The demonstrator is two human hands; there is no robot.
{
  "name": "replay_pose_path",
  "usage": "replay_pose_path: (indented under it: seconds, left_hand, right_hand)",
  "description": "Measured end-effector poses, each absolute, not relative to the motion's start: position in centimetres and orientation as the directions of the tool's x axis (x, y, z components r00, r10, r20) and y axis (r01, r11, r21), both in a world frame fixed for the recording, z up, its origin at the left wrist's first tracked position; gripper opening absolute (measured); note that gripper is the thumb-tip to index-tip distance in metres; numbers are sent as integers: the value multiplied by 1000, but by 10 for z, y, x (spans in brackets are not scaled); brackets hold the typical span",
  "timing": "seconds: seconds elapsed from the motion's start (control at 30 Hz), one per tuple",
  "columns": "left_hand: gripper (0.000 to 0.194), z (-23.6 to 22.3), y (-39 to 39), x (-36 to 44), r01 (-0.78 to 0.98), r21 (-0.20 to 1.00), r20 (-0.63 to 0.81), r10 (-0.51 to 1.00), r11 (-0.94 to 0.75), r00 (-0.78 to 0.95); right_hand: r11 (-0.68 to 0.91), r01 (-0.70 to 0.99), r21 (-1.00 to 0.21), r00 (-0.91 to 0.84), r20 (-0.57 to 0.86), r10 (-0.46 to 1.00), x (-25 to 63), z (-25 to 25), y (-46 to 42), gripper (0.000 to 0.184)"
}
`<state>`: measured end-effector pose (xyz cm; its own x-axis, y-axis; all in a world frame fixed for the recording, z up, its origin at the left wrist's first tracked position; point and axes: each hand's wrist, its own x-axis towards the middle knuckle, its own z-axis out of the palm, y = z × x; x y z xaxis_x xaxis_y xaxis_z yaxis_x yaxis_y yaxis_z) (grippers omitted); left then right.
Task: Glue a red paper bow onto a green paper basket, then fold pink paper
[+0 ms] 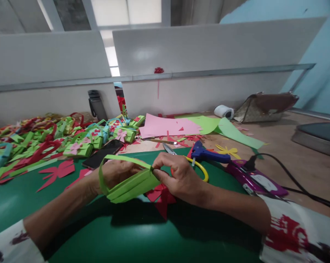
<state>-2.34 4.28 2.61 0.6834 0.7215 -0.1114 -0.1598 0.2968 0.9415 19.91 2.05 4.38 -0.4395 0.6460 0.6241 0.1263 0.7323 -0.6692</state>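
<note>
A small green folded-paper bag (133, 186) with a strip handle is held tilted above the green work surface (137, 241). My left hand (117, 171) is closed around its far side, under the handle, with the fingertips partly hidden. At the right end, my right hand (181, 179) pinches the corner where the handle strip meets the body. Red paper bow cutouts (163, 202) lie just beneath the bag. Beyond my right hand are scissors (169, 149) with their handles partly covered, and a blue glue gun (208, 153) near a yellow ring-shaped thing (203, 171).
A heap of finished paper bags (41, 140) fills the left. Near it lie a black phone (103, 153) and a dark bottle (97, 105). Pink paper sheets (170, 126) lie at the back. A purple power strip (255, 177) with a cable sits right, a handbag (266, 107) behind.
</note>
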Motion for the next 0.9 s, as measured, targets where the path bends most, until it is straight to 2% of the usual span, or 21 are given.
replay_pose_path:
  seconds: [0.17,0.33,0.53,0.67,0.9]
  left_hand:
    - [31,31,49,-26,-234,942,-116,886,242,448]
    - [33,40,33,-13,-308,951,65,953,30,296]
    - [50,41,15,-5,-312,935,265,914,-167,306]
    - [57,43,8,-5,-290,934,306,887,-210,346]
    - [52,43,8,-3,-317,922,343,848,-221,405]
  right_hand:
    - [534,27,-845,-335,495,801,205,47,35,9]
    - [242,-157,-958,-363,284,888,208,45,60,19]
    - [8,-219,-976,-434,104,895,204,38,65,27]
    - [-54,-236,-970,-453,61,889,202,37,63,29]
    - [-109,-237,-965,-472,17,882,197,34,60,28]
